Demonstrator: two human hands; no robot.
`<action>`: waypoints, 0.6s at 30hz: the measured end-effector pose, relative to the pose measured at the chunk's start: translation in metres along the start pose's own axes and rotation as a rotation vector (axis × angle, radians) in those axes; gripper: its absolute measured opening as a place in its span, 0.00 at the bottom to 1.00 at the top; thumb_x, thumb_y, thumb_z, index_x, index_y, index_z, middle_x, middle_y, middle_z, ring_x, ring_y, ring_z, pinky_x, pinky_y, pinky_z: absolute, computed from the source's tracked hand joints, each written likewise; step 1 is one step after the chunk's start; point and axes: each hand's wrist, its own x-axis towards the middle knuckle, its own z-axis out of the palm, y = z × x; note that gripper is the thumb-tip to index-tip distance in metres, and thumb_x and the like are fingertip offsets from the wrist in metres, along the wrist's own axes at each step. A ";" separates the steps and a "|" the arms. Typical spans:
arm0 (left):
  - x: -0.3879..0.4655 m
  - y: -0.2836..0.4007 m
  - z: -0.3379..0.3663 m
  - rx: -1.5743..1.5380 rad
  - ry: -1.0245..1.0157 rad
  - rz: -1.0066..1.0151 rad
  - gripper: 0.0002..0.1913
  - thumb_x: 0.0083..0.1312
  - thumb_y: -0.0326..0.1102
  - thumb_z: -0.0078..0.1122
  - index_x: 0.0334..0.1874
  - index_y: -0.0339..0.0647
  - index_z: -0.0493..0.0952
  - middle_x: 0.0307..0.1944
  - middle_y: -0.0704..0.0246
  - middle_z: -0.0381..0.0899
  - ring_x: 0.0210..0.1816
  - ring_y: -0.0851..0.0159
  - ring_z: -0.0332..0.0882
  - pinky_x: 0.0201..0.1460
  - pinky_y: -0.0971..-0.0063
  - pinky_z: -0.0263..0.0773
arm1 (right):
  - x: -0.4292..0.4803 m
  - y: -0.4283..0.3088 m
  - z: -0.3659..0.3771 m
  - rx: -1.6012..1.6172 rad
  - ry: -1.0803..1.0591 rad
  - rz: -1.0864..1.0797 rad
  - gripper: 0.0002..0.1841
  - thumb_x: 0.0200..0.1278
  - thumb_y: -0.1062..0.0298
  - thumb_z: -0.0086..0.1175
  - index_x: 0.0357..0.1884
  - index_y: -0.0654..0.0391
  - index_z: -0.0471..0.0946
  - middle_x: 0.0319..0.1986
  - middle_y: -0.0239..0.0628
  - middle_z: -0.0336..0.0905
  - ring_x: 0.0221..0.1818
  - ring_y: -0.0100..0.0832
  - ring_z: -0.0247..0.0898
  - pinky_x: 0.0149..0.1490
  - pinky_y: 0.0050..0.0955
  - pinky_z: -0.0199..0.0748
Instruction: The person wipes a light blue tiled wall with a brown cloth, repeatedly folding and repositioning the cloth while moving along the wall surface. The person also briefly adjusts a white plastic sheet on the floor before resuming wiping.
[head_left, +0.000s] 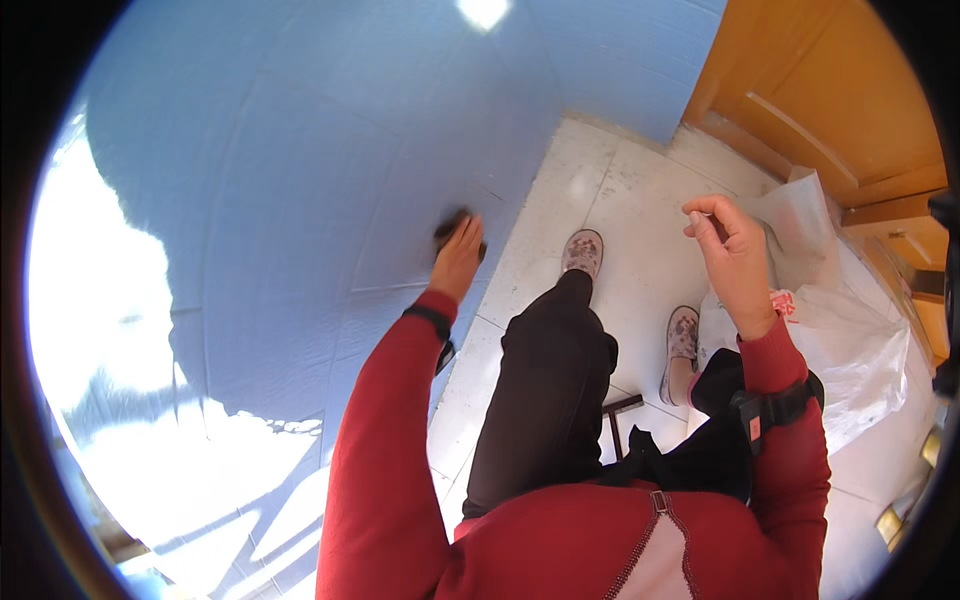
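My left hand (459, 259) is laid against a blue wall (300, 187), its fingers straight and pointing away from me. Beneath the palm and fingers a dark pad (448, 231) shows on both sides; it is blurred, and its exact kind cannot be told. My right hand (727, 247) hangs in the air over the tiled floor, well apart from the wall. Its fingers are loosely curled, with the thumb near the forefinger, and nothing is visible in it. Dark bands with small devices circle both of my red sleeves.
White plastic sheeting (840, 360) with red printing lies on the floor to my right. Beyond it stands an orange-brown wooden door (817, 90). A dark T-shaped frame piece (622, 405) shows between my legs. Strong sunlight washes out the wall's left part.
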 end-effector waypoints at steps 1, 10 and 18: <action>0.034 -0.040 -0.030 -0.055 0.105 -0.114 0.24 0.72 0.34 0.50 0.69 0.35 0.77 0.77 0.63 0.69 0.83 0.57 0.53 0.88 0.58 0.42 | 0.000 0.002 0.000 0.001 0.016 -0.011 0.04 0.74 0.75 0.58 0.44 0.63 0.80 0.34 0.33 0.82 0.35 0.25 0.81 0.42 0.24 0.76; -0.116 -0.170 -0.186 -0.131 0.498 -0.649 0.27 0.69 0.27 0.54 0.72 0.43 0.74 0.79 0.69 0.67 0.83 0.60 0.58 0.82 0.55 0.55 | -0.037 -0.036 -0.055 -0.093 0.076 -0.152 0.04 0.75 0.74 0.56 0.46 0.62 0.80 0.37 0.32 0.81 0.38 0.24 0.80 0.45 0.23 0.75; -0.320 -0.148 -0.220 0.155 0.461 -1.124 0.32 0.73 0.26 0.54 0.80 0.55 0.68 0.83 0.68 0.62 0.84 0.52 0.54 0.82 0.45 0.46 | -0.109 -0.032 -0.125 -0.282 0.142 -0.316 0.03 0.71 0.79 0.55 0.43 0.62 0.78 0.36 0.35 0.77 0.37 0.27 0.74 0.45 0.25 0.73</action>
